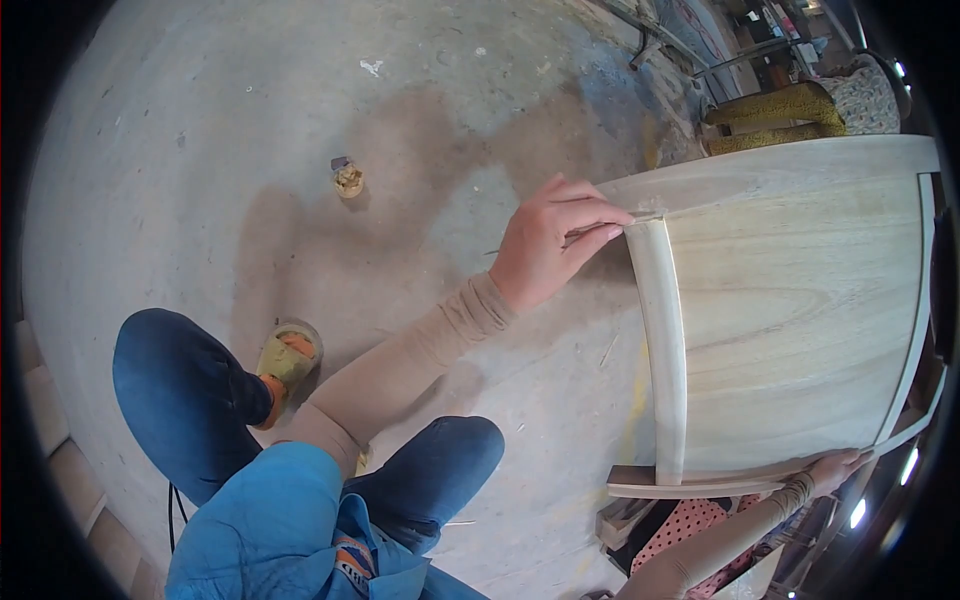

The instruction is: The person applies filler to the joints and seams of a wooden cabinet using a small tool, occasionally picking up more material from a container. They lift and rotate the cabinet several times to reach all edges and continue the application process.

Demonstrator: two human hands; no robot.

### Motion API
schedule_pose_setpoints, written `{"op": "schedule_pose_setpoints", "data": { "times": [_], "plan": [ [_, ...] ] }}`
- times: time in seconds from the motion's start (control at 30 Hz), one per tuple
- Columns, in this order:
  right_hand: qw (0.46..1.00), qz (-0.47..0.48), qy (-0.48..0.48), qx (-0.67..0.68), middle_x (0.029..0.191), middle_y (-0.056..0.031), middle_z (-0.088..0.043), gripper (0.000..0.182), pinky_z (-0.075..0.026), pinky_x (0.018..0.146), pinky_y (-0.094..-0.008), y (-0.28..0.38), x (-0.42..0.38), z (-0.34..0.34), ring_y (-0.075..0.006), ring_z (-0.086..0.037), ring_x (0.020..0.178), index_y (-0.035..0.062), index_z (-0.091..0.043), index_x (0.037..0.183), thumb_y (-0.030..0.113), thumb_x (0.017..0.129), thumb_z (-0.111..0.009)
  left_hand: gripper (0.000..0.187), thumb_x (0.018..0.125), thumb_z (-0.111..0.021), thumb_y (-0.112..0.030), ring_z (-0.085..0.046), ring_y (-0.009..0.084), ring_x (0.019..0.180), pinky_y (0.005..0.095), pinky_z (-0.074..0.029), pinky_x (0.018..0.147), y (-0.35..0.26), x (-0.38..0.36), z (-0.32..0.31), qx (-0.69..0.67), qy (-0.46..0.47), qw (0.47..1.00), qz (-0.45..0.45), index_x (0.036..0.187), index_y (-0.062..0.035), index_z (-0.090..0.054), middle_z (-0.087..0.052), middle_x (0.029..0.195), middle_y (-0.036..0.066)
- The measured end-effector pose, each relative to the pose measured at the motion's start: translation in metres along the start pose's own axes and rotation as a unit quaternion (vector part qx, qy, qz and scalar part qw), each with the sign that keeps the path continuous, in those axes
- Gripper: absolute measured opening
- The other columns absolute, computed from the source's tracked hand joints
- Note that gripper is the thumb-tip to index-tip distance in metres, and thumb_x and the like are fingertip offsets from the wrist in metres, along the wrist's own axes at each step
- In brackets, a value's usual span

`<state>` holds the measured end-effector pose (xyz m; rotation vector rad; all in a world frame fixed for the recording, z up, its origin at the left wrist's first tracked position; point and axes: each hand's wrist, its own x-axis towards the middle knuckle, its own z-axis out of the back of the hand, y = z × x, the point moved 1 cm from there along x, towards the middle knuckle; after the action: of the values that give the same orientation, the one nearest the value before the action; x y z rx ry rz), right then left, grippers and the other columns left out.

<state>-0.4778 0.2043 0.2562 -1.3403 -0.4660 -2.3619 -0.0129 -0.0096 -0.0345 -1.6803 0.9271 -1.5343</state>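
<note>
A framed wooden panel (800, 310), pale with visible grain, stands tilted on the right of the head view. My left hand (560, 240) is closed in a pinch, its fingertips at the upper end of the frame's near rail (660, 350), by the corner joint. Something thin and dark shows at that hand, too small to name. Down at the lower right, my right hand (835, 472) grips the panel's lower edge near its far corner, fingers partly hidden.
On the floor (430, 60) stands a small round pot (349, 181) of tan, lumpy material, a dark flat piece beside it. Another person's patterned trousers (780, 112) show behind the panel. Polka-dot cloth (685, 535) lies below it. Wooden boards (75, 485) line the left edge.
</note>
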Motion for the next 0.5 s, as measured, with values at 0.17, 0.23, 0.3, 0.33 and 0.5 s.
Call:
{"op": "schedule_pose_setpoints", "data": {
  "times": [0.17,0.23,0.3,0.33,0.5],
  "plan": [
    [1.0,0.005,-0.002,-0.017,0.151,0.0005,-0.044,0.057,-0.046,0.1,-0.049,-0.013,0.011,-0.009,-0.0372,-0.057,0.121,0.0356,-0.031,0.152,0.056,0.1,-0.022,0.017,0.079,-0.074,-0.003,-0.055,0.0189,0.075,0.0306,-0.045,0.069,0.001,-0.002,-0.007,0.043,-0.017,0.999,-0.022,0.094,-0.0105,-0.076,-0.067,0.085,0.002],
    [1.0,0.007,-0.002,-0.012,0.151,0.0006,-0.044,0.057,-0.046,0.1,-0.0491,-0.012,0.009,-0.008,-0.0373,-0.057,0.12,0.0357,-0.031,0.152,0.056,0.1,-0.022,0.017,0.079,-0.074,-0.004,-0.055,0.0191,0.075,0.0308,-0.045,0.069,0.0,-0.005,-0.007,0.042,0.001,0.999,-0.035,0.094,-0.0106,-0.076,-0.067,0.085,0.002],
    [1.0,0.002,-0.005,-0.006,0.151,0.0006,-0.044,0.057,-0.046,0.1,-0.0492,-0.008,0.006,-0.005,-0.0374,-0.057,0.12,0.0357,-0.031,0.152,0.056,0.1,-0.021,0.017,0.078,-0.074,-0.004,-0.056,0.0193,0.075,0.0309,-0.045,0.069,-0.001,-0.008,-0.007,0.033,0.011,0.998,-0.047,0.094,-0.0106,-0.076,-0.067,0.085,0.002],
    [1.0,-0.003,-0.006,-0.001,0.151,0.0005,-0.044,0.057,-0.047,0.099,-0.0493,-0.004,0.003,-0.003,-0.0374,-0.057,0.12,0.0357,-0.031,0.152,0.056,0.1,-0.021,0.017,0.078,-0.074,-0.004,-0.056,0.0194,0.076,0.0309,-0.045,0.069,-0.001,-0.009,-0.007,0.026,0.012,0.998,-0.052,0.094,-0.0106,-0.076,-0.067,0.085,0.002],
    [1.0,-0.005,-0.004,0.01,0.151,-0.0001,-0.044,0.056,-0.046,0.1,-0.0493,0.0,0.001,-0.001,-0.0374,-0.057,0.121,0.036,-0.03,0.153,0.055,0.1,-0.021,0.017,0.077,-0.074,-0.005,-0.057,0.0205,0.076,0.0311,-0.047,0.069,-0.003,0.005,-0.003,0.047,-0.018,0.997,-0.059,0.093,-0.0103,-0.076,-0.067,0.085,0.003]
  ]
}}
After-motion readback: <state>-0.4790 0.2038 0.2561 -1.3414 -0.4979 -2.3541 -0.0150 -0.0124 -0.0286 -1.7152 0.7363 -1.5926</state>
